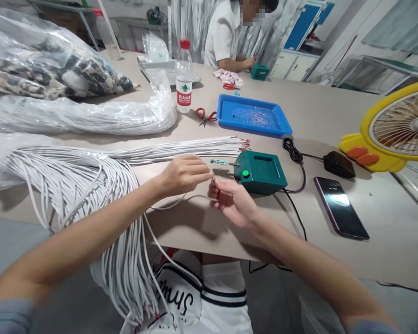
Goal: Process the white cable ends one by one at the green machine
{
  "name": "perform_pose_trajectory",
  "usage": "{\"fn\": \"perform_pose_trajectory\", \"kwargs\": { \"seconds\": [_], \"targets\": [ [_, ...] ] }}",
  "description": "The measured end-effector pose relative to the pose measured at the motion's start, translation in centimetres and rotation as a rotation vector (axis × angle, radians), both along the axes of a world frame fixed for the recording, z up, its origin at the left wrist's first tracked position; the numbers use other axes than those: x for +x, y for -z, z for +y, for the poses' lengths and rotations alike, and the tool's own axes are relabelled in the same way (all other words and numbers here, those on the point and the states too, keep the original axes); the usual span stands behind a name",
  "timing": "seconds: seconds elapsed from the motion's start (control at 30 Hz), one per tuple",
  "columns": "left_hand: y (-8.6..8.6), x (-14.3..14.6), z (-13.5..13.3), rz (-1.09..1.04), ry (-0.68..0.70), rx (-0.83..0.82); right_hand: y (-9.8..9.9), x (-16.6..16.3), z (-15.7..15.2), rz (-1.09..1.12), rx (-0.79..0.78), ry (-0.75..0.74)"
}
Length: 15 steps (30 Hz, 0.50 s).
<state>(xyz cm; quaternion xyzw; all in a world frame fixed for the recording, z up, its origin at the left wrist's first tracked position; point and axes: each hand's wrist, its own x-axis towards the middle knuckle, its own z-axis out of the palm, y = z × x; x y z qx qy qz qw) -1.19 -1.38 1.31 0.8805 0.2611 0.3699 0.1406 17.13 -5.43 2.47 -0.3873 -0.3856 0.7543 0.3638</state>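
We hold our left hand (pixel 188 174) palm-down, fingertips closed together, against our upturned right hand (pixel 235 199), which pinches a cable (pixel 195 196) near the green machine (pixel 263 174). The blue tray (pixel 226 111) holds scattered bits; a clear bag (pixel 17 30), mottled pieces.

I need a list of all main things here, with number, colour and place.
Table: one, beige, centre
Cables: many, white, left
Machines: two, green, centre and far side
Tray: one, blue, behind nearer machine
Nearer tool: one, red-handled, beside tray
Bottles: two, clear, behind cables
Bags: several, clear, left
Fan: one, yellow, right
Adapter: one, black, beside fan
Phone: one, dark, right
Cloth: one, pink, far side
Cabinet: one, blue, background
Co-worker: one, white-shirted, across table
Left hand: one, bare, centre
Right hand: one, bare, centre
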Motion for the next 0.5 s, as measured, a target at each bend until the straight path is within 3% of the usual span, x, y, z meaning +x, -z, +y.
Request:
{"fn": "perform_pose_trajectory", "kwargs": {
  "seconds": [0.07, 0.13, 0.17, 0.23, 0.33, 0.43, 0.5],
  "targets": [
    [0.3, -0.1, 0.5, -0.079, -0.025, -0.111, -0.5, 0.2, 0.0, 0.053, -0.085, -0.067],
    [0.7, 0.3, 1.0, -0.233, -0.166, -0.387, -1.0, 0.6, 0.4, -0.06, 0.039, -0.031],
    [0.9, 0.6, 1.3, -0.312, -0.239, -0.548, -1.3, 0.9, 0.8, -0.181, 0.176, 0.022],
    [1.4, 1.0, 2.0, -0.363, -0.29, -0.7, -2.2, 1.5, 1.6, -0.506, 0.569, 0.122],
    [2.3, 1.2, 2.9, -0.354, -0.281, -0.824, -3.6, 2.2, 3.1, -1.024, 1.053, -0.033],
    [3.0, 1.2, 3.2, -0.375, -0.271, -0.924, -4.2, 2.6, 5.0, -1.461, 1.157, -0.245],
    [3.2, 1.3, 3.2, -0.4, -0.265, -0.957, -3.9, 2.9, 6.5, -1.572, 1.127, -0.286]
  ]
}}
